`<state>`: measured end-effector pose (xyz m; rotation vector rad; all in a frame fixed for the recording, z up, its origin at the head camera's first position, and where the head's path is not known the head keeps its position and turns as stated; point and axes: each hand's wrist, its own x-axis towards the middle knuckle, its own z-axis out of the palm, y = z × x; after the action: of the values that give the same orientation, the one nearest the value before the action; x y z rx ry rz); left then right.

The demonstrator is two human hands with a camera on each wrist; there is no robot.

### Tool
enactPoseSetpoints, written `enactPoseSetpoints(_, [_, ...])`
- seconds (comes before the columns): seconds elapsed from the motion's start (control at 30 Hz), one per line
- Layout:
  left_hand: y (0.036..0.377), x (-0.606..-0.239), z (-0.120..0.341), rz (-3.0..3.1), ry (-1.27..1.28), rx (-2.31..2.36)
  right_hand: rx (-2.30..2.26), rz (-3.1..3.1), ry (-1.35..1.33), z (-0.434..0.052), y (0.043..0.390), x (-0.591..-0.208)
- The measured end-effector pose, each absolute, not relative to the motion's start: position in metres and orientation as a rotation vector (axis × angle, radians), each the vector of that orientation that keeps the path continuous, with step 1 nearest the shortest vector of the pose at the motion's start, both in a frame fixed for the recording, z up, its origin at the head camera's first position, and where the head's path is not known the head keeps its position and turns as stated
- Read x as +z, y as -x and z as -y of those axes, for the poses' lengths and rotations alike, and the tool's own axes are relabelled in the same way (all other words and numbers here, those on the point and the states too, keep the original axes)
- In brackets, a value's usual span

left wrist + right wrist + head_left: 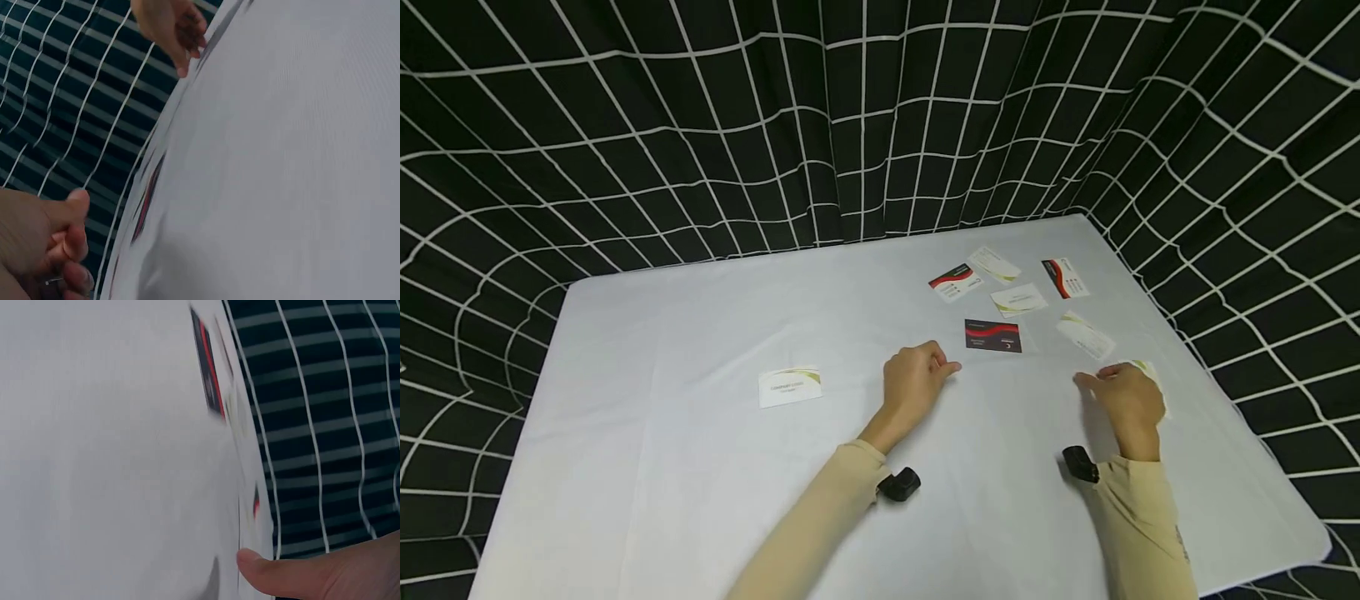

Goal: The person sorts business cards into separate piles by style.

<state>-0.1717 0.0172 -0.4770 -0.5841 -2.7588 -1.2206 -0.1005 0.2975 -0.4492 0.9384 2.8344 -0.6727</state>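
My left hand [913, 379] is over the middle of the white table, its fingers loosely curled with nothing visible in them. Just beyond its fingertips lies a black business card [993, 336] with a red wave. To the right, my right hand [1125, 402] is low over the table, thumb and fingers bent toward the left. It partly covers a white and green card [1150, 375]. Another white card [1086, 335] lies just beyond it. In the left wrist view the left hand [44, 244] appears at the lower left; the right wrist view shows the right thumb [269, 572].
Several more cards lie toward the back right, including a red, black and white card [956, 282] and a similar one [1065, 277]. A white card [790, 387] lies alone left of centre. Black curtain with white grid lines [865, 125] surrounds the table [662, 467].
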Motion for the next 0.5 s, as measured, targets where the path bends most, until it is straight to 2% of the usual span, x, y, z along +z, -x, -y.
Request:
enactPoseSetpoints(0.23, [0.162, -0.477, -0.083, 2.761, 0.906, -1.270, -0.598, -2.734, -1.166, -0.336, 0.092, -0.454])
enactPoseSetpoints(0.5, [0.154, -0.470, -0.144, 2.887, 1.036, -1.236, -0.724, -2.760, -1.242, -0.356, 0.077, -0.456])
